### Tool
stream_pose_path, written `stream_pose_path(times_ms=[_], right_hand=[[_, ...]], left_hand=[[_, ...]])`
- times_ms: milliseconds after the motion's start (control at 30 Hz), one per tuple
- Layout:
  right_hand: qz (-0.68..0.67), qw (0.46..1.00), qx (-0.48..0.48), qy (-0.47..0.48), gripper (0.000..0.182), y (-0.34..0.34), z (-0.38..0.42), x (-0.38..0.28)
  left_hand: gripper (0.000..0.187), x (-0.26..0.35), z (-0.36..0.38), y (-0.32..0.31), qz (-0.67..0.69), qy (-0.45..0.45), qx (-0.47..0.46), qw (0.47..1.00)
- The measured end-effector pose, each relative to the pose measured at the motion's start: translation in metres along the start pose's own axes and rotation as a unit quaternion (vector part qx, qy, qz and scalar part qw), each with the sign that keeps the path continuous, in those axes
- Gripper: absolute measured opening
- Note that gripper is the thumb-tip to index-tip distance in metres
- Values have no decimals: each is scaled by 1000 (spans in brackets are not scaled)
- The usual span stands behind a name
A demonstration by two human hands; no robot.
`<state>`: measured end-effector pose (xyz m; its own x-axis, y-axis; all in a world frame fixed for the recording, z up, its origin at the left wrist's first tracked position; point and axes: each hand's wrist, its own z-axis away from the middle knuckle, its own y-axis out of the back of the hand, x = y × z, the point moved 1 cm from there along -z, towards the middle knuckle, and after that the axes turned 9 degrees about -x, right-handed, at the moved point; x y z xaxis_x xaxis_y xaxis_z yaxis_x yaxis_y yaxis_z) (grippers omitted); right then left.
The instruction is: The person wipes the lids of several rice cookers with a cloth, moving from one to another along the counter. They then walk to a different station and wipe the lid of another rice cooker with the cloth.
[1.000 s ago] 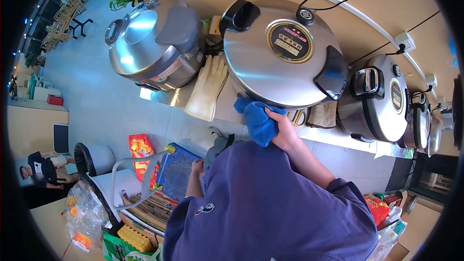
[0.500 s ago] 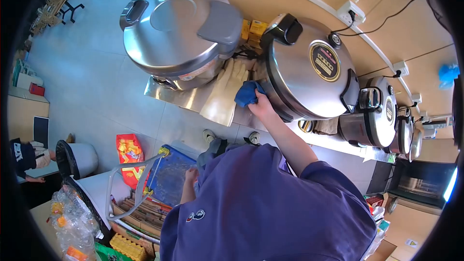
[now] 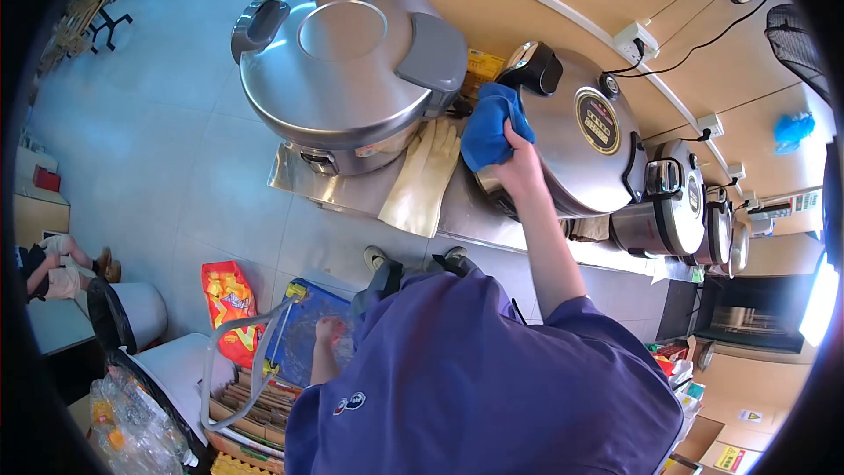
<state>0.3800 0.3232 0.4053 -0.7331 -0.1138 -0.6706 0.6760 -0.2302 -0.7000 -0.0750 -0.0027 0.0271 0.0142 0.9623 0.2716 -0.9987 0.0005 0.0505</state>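
Observation:
My right hand (image 3: 520, 161) grips a bunched blue cloth (image 3: 489, 130). The cloth rests against the front side of a large steel rice cooker (image 3: 563, 114), just below its black lid handle. To the left stands another large steel rice cooker (image 3: 343, 62) with a grey hinge cover. Between the two cookers, a pair of cream rubber gloves (image 3: 420, 180) drapes over the edge of the steel counter (image 3: 303, 183). Down at my side, away from the counter, my left hand (image 3: 330, 331) hangs with its fingers curled and nothing visible in them.
More cookers (image 3: 673, 202) line the counter to the right, with power cords running to wall sockets (image 3: 635, 42). Behind me are a blue platform trolley (image 3: 308, 325), a red bag (image 3: 230, 312), bins (image 3: 145, 312) and bagged plastic bottles (image 3: 132, 413). A person (image 3: 57, 268) sits at far left.
My right hand has moved the blue cloth up along the cooker's side towards the lid handle. The cloth now hangs more spread out. My left hand stays low at my side.

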Motion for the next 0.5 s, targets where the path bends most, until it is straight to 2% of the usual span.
stream_pose_path(times_ms=[33,67,100,133,167,200,233,300,367,400,467,500], right_hand=[[139,989,-20,45,39,-20,11,-10],[139,989,-18,48,39,-29,14,-18],[383,903,-30,191,51,-37,14,-31],[594,739,-39,316,64,-45,15,-41],[595,737,-38,318,64,-53,18,-50],[744,567,-17,353,70,-63,22,-58],[854,367,5,369,75,-70,22,-60],[869,346,-19,353,71,-57,5,-50],[940,251,-39,228,56,-25,-19,-26],[939,250,-41,232,56,-4,-31,-12],[997,26,-57,44,47,29,-51,17],[995,35,-75,-48,48,20,-49,25]], left_hand=[[22,3,-3,4,-3,-1,-1,1000],[20,9,-5,7,-8,-33,11,999],[19,15,-7,7,-12,-65,22,998],[19,21,-8,8,-13,-67,19,997],[19,28,-7,8,-22,-64,10,998],[19,34,-8,8,-30,-61,2,998],[19,38,-8,6,-29,-62,1,998],[20,44,-9,1,-18,-64,-5,998],[21,45,-9,-6,-22,-73,-13,997],[22,44,-10,-8,-25,-81,-19,996],[22,32,-20,-12,-6,-83,-24,996],[22,26,-22,-12,9,-82,-30,996]])
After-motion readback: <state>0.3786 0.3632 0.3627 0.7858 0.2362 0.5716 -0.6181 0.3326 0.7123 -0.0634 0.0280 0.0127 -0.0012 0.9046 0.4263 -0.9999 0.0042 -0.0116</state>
